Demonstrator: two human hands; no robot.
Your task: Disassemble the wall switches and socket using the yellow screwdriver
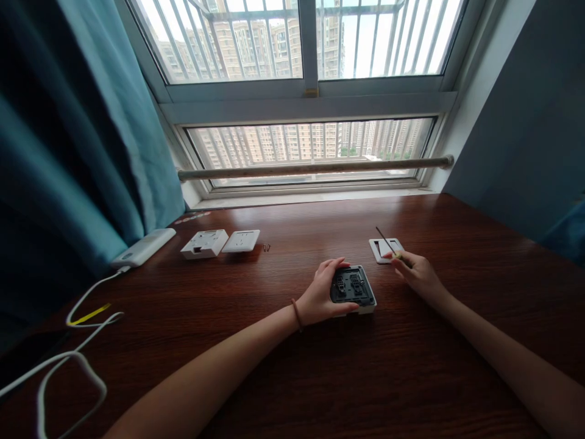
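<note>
My left hand (pixel 325 292) is wrapped round the left side of a wall socket (pixel 354 285), a white box whose dark inside faces up on the table. In my right hand (pixel 414 271) is a screwdriver (pixel 387 241), its thin dark shaft pointing up and to the left. Under the shaft lies a white cover plate (pixel 375 249) with openings in it. My right fingers are over or at the edge of that plate; whether they touch it I cannot tell. The screwdriver's handle is mostly hidden by my fingers.
Left of centre at the back are a white mounting box (pixel 204 244), a white socket panel (pixel 241 241) and small screws (pixel 266 247). A white power strip (pixel 145 247) with a looping cable (pixel 86 366) and yellow tie (pixel 94 314) lies by the blue curtain (pixel 137 152). A window rises behind the table.
</note>
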